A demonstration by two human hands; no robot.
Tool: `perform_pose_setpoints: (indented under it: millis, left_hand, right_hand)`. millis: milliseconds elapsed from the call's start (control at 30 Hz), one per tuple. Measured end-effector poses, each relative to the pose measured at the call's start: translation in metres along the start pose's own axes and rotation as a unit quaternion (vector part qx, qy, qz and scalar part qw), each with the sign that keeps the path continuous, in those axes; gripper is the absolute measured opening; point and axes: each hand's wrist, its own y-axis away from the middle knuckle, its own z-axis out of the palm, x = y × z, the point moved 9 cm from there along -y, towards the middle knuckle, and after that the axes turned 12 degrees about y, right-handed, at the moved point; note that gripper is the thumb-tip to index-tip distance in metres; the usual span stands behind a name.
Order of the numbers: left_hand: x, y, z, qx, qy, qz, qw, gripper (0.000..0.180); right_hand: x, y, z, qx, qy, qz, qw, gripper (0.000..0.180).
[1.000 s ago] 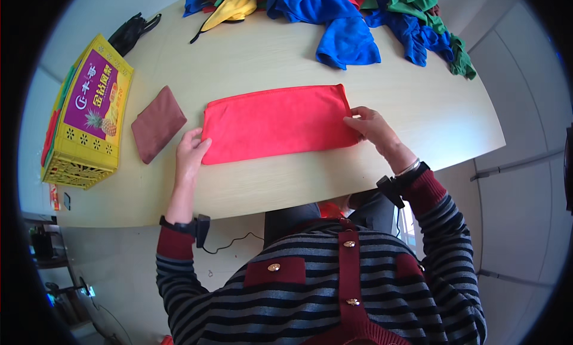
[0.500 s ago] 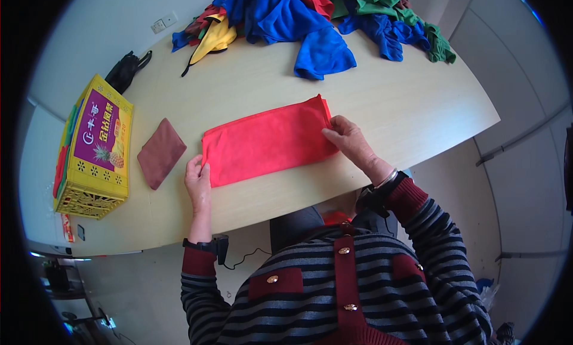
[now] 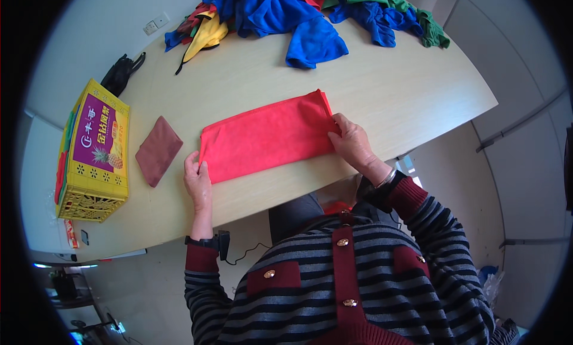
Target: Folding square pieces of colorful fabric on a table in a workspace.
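Observation:
A red cloth [image 3: 267, 137], folded into a long rectangle, lies on the table before me. Its right edge shows stacked layers, and the far right corner sticks up a little. My left hand [image 3: 198, 179] pinches the left edge near the front corner, thumb on top. At the opposite end, my right hand [image 3: 353, 144] grips the right edge between thumb and fingers. To the left of the red cloth rests a smaller folded brown cloth [image 3: 159, 152], touched by neither hand.
On the left stands a yellow crate [image 3: 94, 203] holding folded cloths, with a black bag [image 3: 119, 73] behind it. Blue cloths [image 3: 268, 11], a yellow cloth [image 3: 206, 35] and green cloths [image 3: 431, 29] are heaped along the far side. The table's front edge [image 3: 250, 218] runs close to me.
The whole view has shifted slightly. My right hand has changed its hold a little on the right edge of the red cloth. My left hand stays at the left edge.

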Motion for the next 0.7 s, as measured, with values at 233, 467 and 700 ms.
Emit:
perform_pose_setpoints:
  millis: [233, 467, 700]
  left_hand:
    - [0.014, 0.006, -0.002, 0.033, -0.065, 0.030, 0.997, 0.032]
    - [0.029, 0.012, 0.005, 0.024, -0.164, 0.056, 0.985, 0.033]
    - [0.026, 0.010, 0.002, 0.004, -0.156, 0.033, 0.987, 0.036]
  right_hand:
    - [-0.005, 0.009, -0.005, 0.051, 0.014, 0.001, 0.999, 0.028]
    - [-0.010, 0.023, -0.007, 0.119, 0.116, -0.075, 0.983, 0.032]
    - [-0.011, 0.026, -0.008, 0.094, 0.136, -0.064, 0.984, 0.041]
